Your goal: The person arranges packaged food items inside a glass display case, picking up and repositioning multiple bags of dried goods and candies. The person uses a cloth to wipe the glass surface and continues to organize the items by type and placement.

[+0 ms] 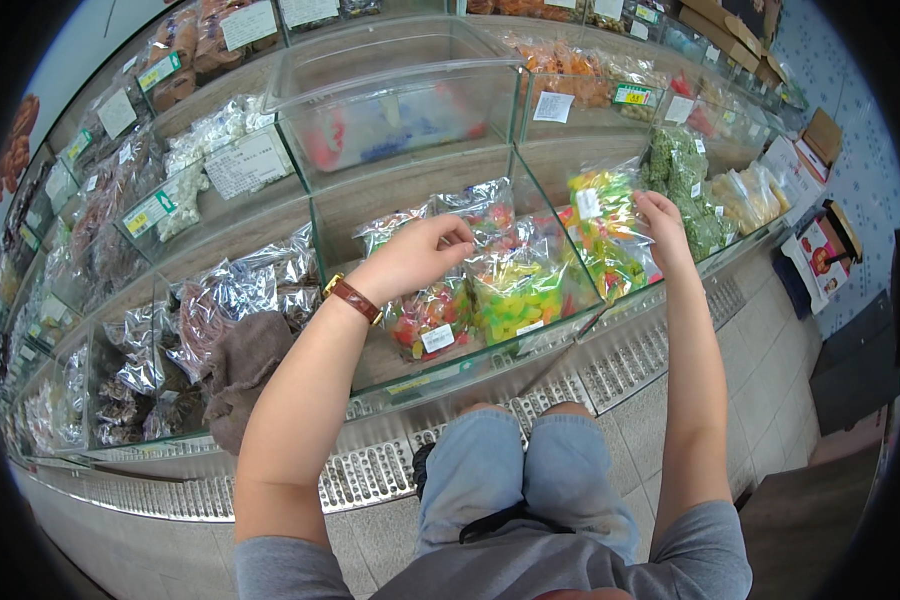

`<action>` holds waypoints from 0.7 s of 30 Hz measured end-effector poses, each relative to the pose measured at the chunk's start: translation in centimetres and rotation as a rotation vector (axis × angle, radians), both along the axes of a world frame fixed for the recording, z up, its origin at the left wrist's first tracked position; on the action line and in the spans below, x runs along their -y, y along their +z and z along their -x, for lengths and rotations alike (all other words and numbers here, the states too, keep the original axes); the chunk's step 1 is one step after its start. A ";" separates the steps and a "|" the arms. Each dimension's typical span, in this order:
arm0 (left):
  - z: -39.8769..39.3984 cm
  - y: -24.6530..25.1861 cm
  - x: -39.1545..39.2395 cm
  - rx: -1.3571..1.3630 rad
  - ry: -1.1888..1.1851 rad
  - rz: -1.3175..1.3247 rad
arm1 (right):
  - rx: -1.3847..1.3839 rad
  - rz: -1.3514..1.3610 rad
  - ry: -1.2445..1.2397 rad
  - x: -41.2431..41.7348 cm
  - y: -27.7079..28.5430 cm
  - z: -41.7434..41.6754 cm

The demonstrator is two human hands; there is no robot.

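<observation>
My right hand (664, 229) pinches the edge of a clear plastic bag of multicoloured candy (598, 199). This bag bears a white label and hangs tilted over another bag of candy (619, 274) in the right-hand glass compartment. Above the middle compartment is my left hand (427, 251), its fingers loosely curled with a gap to the thumb and nothing seen between them. Beneath it lie a bag of red and mixed candy (427, 319) and a bag of yellow-green candy (521, 292). Part of the bags behind is hidden by my left hand.
Glass dividers (559, 217) and a front glass rim (487, 356) bound the compartments. A clear plastic bin (397, 112) stands on the tier behind. Bags of green dried food (675, 172) lie right; a brown cloth (247, 367) drapes over the rim at left.
</observation>
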State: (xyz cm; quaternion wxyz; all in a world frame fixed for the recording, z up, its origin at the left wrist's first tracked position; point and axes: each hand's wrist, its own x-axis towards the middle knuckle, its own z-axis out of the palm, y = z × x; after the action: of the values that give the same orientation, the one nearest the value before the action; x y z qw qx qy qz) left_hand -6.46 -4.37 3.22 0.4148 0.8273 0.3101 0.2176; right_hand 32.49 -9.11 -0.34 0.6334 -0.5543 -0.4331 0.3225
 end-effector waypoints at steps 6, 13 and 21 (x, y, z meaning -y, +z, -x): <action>0.2 -0.1 -0.2 0.029 0.013 0.021 | -0.335 -0.253 0.231 1.4 3.0 4.9; 0.0 0.8 -0.1 0.286 0.048 0.127 | -0.139 0.032 0.521 1.6 4.3 11.7; 0.2 2.5 0.6 0.403 0.026 0.295 | 0.011 0.102 0.807 -0.4 3.4 15.3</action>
State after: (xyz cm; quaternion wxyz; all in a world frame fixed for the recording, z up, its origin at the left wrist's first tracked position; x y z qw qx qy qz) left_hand -6.71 -4.93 5.77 0.5817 0.6936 0.2604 0.3358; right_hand 17.17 -8.76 3.02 0.4253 -0.3723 -0.6028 0.5631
